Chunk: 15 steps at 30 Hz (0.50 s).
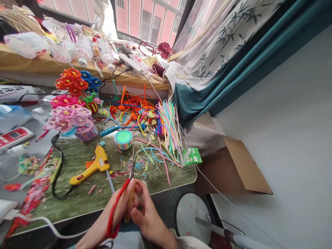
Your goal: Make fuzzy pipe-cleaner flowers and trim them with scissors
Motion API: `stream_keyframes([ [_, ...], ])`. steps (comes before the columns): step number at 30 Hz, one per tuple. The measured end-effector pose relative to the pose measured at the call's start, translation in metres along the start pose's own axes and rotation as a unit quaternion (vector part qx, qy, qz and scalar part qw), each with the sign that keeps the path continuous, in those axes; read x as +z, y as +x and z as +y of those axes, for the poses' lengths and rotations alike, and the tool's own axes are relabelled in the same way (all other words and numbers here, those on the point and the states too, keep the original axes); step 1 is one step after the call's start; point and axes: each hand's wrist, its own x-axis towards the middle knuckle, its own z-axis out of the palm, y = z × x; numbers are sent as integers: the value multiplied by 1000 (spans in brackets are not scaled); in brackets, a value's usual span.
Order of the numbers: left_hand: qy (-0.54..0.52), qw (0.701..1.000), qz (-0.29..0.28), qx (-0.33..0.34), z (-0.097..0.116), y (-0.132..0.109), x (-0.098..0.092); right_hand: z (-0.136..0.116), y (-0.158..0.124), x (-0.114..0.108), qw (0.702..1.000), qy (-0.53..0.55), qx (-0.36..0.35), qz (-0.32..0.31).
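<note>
Red-handled scissors hang on my left hand, their blades pointing up and slightly open over the table's front edge. Between the hands is a yellowish strip, partly hidden by the fingers; my left hand is closed around it. Close against it on the right, my right hand has curled fingers, and what its fingertips hold is too hidden to name. Beyond the hands lie small pipe cleaner scraps. A yellow glue gun rests to the left, and a round striped tub with a green top stands behind the scissors.
Fuzzy flower bouquets stand at the back left. A bundle of pastel pipe cleaners lies at the back right near a green packet. An open cardboard box is right of the table. A black cable crosses the left side.
</note>
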Motion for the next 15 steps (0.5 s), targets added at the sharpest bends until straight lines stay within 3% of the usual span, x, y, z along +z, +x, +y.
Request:
stream_keyframes([
  [6, 110, 993, 8, 50, 12, -3, 24, -25, 8, -16, 997, -17, 67, -41],
  [10, 169, 977, -60, 119, 22, -6, 22, -38, 7, -22, 997, -12, 68, -30],
  [12, 201, 966, -64, 148, 23, -10, 16, -36, 7, -24, 998, -14, 54, 11],
  [15, 274, 947, 35, 165, 11, -18, -9, -30, 11, -31, 990, -41, 2, 132],
])
